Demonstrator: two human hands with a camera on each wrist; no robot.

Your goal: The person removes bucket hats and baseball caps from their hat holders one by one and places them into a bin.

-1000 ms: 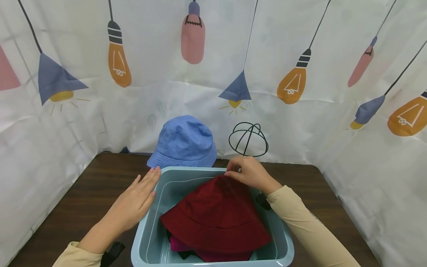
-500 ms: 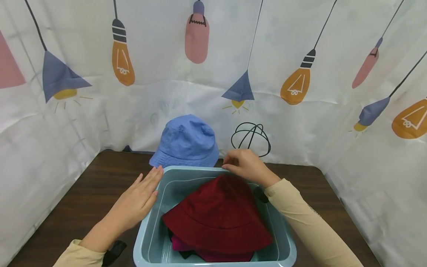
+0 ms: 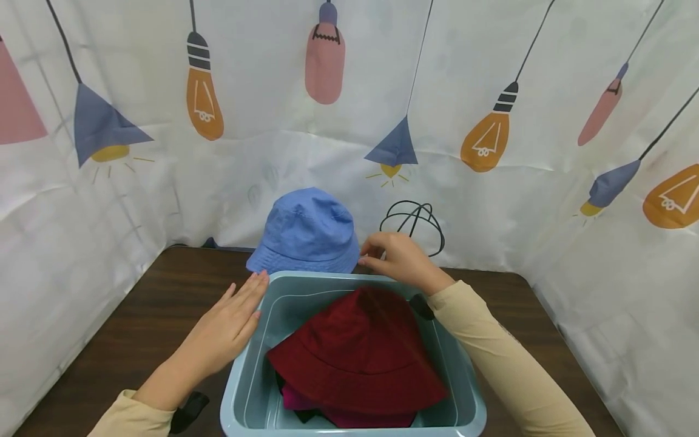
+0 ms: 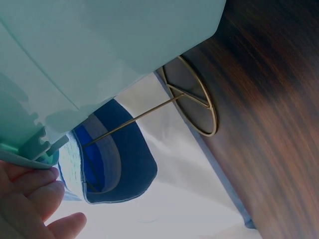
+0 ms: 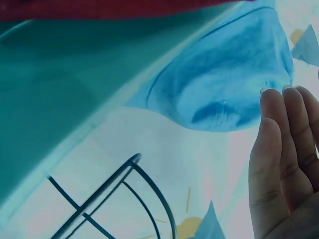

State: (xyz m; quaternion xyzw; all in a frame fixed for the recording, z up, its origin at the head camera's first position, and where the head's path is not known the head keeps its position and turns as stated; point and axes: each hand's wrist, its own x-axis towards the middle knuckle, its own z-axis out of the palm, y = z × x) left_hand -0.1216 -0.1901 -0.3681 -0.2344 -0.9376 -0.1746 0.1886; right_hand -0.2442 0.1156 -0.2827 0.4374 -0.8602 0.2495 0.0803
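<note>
A blue bucket hat [image 3: 308, 227] sits on a stand behind the light-blue tub [image 3: 233, 388]; the left wrist view shows the stand's thin metal stem and round wire base [image 4: 212, 112]. Inside the tub lies a dark red bucket hat [image 3: 355, 358], partly covering magenta cloth [image 3: 297, 399] and something dark. My left hand [image 3: 226, 321] has its fingers straight, touching the tub's left rim near the back corner. Past the back rim, my right hand [image 3: 404, 261] reaches close to the blue hat's right brim with relaxed, slightly bent fingers; nothing is in its grasp.
A bare black wire hat stand [image 3: 417, 212] rises behind the right hand, to the right of the blue hat. The dark wooden table [image 3: 164, 303] ends at a white lamp-print cloth [image 3: 240, 176] hanging at the back and sides.
My right hand has moved forward and slightly left, from just above the red hat's crown to beside the blue hat. The left hand stays at the tub rim. The head view shifted slightly.
</note>
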